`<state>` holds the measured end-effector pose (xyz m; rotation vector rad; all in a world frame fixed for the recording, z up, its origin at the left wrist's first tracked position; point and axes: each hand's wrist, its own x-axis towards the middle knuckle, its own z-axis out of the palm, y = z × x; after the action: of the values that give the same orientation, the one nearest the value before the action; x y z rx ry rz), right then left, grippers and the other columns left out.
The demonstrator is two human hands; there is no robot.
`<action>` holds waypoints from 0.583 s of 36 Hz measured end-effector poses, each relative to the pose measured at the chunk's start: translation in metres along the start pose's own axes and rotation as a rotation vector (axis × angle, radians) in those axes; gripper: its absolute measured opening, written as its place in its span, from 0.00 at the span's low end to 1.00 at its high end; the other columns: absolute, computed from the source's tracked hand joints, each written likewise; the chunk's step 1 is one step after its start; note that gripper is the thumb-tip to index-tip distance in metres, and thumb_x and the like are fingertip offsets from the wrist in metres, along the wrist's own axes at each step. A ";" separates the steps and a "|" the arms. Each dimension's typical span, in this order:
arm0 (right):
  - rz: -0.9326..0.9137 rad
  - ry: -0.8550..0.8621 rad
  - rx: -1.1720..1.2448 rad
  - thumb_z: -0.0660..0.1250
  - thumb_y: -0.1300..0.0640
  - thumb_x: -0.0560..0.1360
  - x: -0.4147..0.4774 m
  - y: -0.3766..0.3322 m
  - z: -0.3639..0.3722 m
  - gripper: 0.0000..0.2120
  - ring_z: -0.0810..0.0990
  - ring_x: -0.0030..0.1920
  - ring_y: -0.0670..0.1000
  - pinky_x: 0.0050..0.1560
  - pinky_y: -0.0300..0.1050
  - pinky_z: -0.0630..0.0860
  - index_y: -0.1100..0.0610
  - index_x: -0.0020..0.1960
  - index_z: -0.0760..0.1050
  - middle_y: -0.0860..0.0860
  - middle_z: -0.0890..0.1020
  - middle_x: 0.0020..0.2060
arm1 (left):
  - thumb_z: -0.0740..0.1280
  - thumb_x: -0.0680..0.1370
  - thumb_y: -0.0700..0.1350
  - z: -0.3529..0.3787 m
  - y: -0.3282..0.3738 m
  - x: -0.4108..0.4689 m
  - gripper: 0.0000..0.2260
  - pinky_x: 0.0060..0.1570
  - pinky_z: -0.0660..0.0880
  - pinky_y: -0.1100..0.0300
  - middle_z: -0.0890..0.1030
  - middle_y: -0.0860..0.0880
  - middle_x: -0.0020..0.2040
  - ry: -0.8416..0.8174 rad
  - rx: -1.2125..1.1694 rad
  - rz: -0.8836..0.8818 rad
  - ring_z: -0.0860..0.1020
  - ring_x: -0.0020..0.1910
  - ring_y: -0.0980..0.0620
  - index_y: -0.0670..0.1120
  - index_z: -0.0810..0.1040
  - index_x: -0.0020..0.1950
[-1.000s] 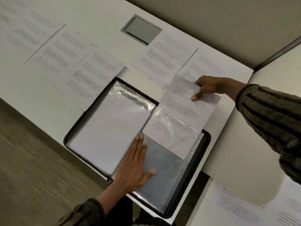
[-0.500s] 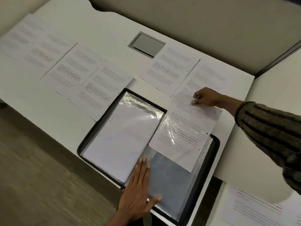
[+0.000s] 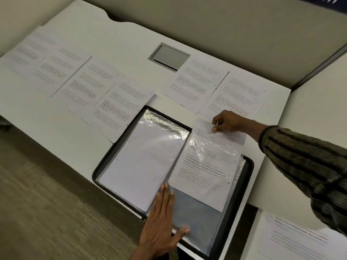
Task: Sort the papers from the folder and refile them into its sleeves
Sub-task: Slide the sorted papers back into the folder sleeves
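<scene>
Head view: left hand [image 3: 159,220] flat, fingers spread, on open folder [image 3: 248,171]; right hand [image 3: 226,121] pinches sheet's [image 3: 208,166] top edge.

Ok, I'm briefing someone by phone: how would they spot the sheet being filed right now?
Find the open black folder at the desk's near edge. On its right page, one printed sheet lies partway in a shiny sleeve, pinched at its top by the right hand; the others lie loose on the desk.

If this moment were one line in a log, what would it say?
step: sleeving sheet | right hand: pinching sheet top | left hand: flat on folder | sheet: partly in sleeve
</scene>
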<state>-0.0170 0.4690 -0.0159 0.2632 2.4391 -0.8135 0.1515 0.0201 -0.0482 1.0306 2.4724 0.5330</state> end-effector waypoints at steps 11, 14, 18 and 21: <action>0.043 -0.053 0.087 0.80 0.50 0.73 -0.019 -0.007 0.021 0.08 0.78 0.38 0.45 0.42 0.41 0.72 0.49 0.39 0.83 0.41 0.81 0.32 | 0.64 0.77 0.76 0.005 -0.007 0.000 0.55 0.81 0.52 0.43 0.42 0.41 0.87 -0.014 -0.021 0.007 0.44 0.86 0.42 0.39 0.45 0.86; 0.056 -0.062 0.108 0.79 0.50 0.75 -0.023 -0.015 0.030 0.14 0.74 0.37 0.46 0.41 0.42 0.68 0.48 0.34 0.78 0.43 0.77 0.31 | 0.65 0.76 0.75 0.006 -0.009 -0.001 0.56 0.82 0.57 0.40 0.43 0.42 0.87 -0.016 -0.025 0.008 0.45 0.86 0.42 0.40 0.46 0.86; 0.138 0.040 0.100 0.79 0.39 0.71 -0.022 -0.026 0.043 0.21 0.79 0.54 0.52 0.53 0.46 0.74 0.54 0.53 0.82 0.50 0.81 0.52 | 0.67 0.76 0.75 0.004 -0.010 -0.001 0.56 0.80 0.61 0.37 0.43 0.42 0.87 -0.011 -0.028 0.007 0.45 0.86 0.42 0.41 0.44 0.87; 0.198 0.143 0.059 0.83 0.36 0.63 -0.021 -0.040 0.052 0.32 0.78 0.55 0.52 0.54 0.49 0.75 0.51 0.59 0.79 0.48 0.78 0.53 | 0.65 0.75 0.76 0.003 -0.014 0.000 0.56 0.80 0.60 0.37 0.43 0.42 0.87 -0.022 -0.014 -0.015 0.45 0.86 0.42 0.42 0.46 0.87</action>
<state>0.0097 0.4052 -0.0188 0.5939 2.4726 -0.8035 0.1450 0.0112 -0.0573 1.0059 2.4525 0.5304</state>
